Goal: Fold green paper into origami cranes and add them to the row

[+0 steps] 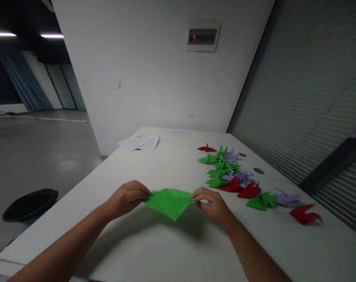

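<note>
A sheet of green origami paper [170, 203] is stretched between my two hands above the white table, one corner pointing down toward me. Faint creases cross its surface. My left hand [130, 197] pinches the paper's left corner between thumb and fingers. At the opposite corner, my right hand [210, 201] grips it the same way. Both hands are closed on the paper, and a shadow falls on the table beneath them.
Several folded paper cranes in green [223, 168], red [250, 190] and purple [287, 197] lie along the table's right side. Printed sheets [139, 141] rest at the back left. A black-lined bin [31, 205] stands left of the table [131, 250]. Blinds [307, 98] border the right.
</note>
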### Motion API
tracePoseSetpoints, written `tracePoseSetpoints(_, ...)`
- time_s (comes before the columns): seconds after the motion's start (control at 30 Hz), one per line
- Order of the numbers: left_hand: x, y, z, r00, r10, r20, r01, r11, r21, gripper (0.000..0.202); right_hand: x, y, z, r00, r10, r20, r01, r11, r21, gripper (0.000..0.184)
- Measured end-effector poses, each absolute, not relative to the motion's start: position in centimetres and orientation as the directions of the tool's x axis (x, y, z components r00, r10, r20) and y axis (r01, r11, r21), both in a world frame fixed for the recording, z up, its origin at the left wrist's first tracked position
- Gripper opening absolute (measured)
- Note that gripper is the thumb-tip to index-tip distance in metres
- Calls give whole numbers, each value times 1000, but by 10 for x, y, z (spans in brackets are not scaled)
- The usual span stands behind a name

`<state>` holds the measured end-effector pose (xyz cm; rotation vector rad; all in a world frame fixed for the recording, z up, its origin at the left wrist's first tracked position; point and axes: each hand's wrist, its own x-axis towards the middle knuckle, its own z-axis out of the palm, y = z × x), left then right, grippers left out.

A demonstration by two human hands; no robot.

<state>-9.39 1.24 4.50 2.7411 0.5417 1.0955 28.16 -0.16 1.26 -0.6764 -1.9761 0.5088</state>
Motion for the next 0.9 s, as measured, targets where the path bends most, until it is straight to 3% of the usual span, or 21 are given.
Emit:
tracePoseSetpoints(0.13, -101, 13, 15, 697, 406, 591, 379, -908, 177, 16, 282, -1, 5, -508, 582, 635, 304, 811, -500, 23)
tracePoseSetpoints(0.3, -105, 20, 0, 789, 450, 418, 435, -890, 135, 23, 284, -8, 4, -660, 670, 339, 494, 728, -476, 33)
tracePoseSetpoints(0.43, -107, 24, -2, 840, 459, 287, 413, -886, 209, 28, 282, -13, 6, -687, 709, 157, 595, 673, -438, 38)
tracePoseSetpoints(0.57, -113, 22, -2, 825, 508, 249, 427, -847, 316, 37, 282, -14, 8, -682, 719, 135, 605, 659, -447, 44)
tracePoseSetpoints(0.67, -115, 20, -1, 824, 521, 221, 414, -821, 394, 31, 285, -13, 9, -674, 727, 133, 607, 647, -462, 48)
tracePoseSetpoints(0.77, -113, 20, 1, 791, 574, 212, 427, -766, 481, 23, 284, -12, 11, -655, 742, 143, 621, 637, -457, 40)
tracePoseSetpoints(0.9, -101, 20, 0, 691, 691, 211, 509, -673, 536, 34, 271, -15, 17, -606, 783, 141, 708, 611, -353, 21)
